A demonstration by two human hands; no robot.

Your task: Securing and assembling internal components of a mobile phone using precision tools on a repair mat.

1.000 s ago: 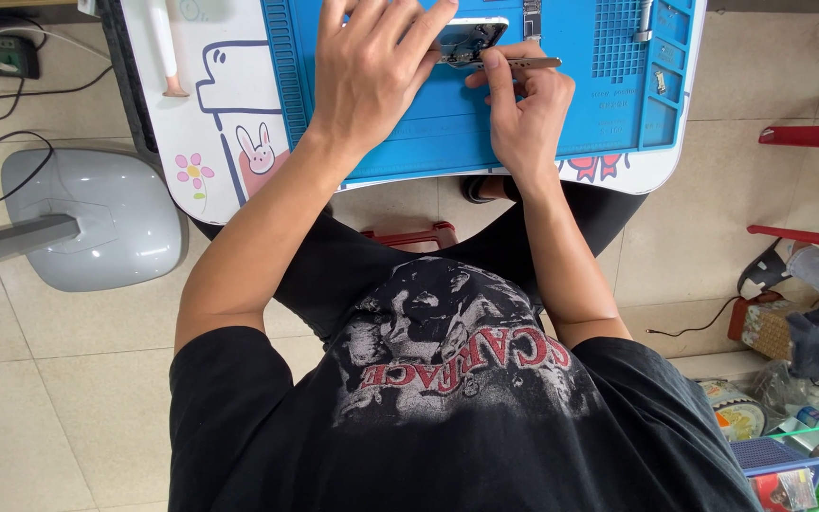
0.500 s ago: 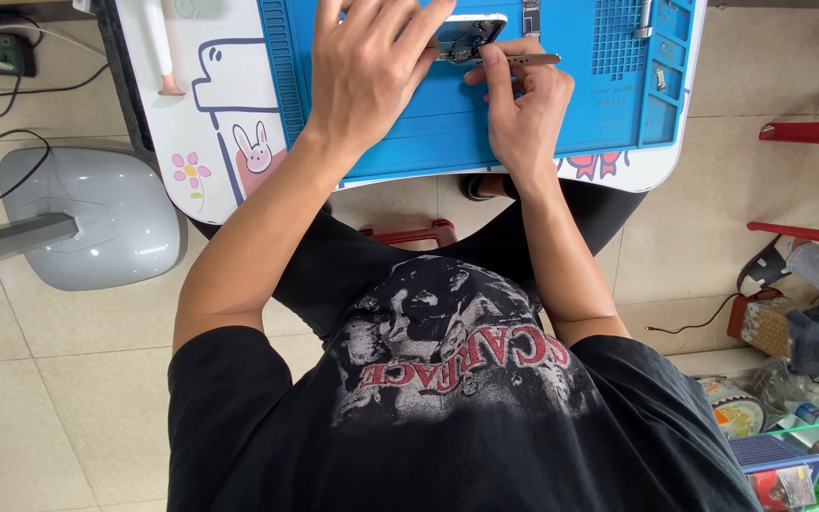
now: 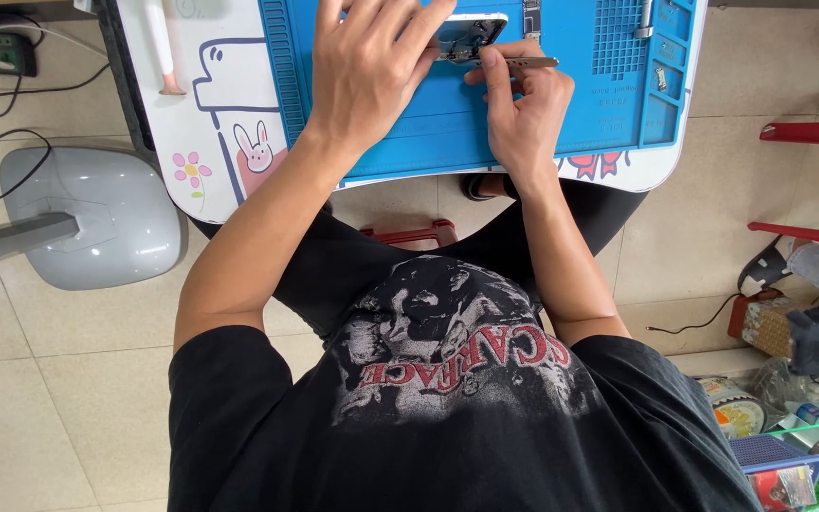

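Head view shows the right hand (image 3: 523,114) pinching slim metal tweezers (image 3: 521,63), their tips at the lower edge of an opened smartphone (image 3: 471,34). Over the phone's left part, the left hand (image 3: 372,76) lies spread and presses it down, clasping nothing. The phone rests on a blue repair mat (image 3: 447,133), itself on a white table (image 3: 220,142). Small metal parts (image 3: 646,19) lie on the mat right of the phone. If the pressing hand eases, the phone could skid and the tweezers might scratch exposed components, I judge.
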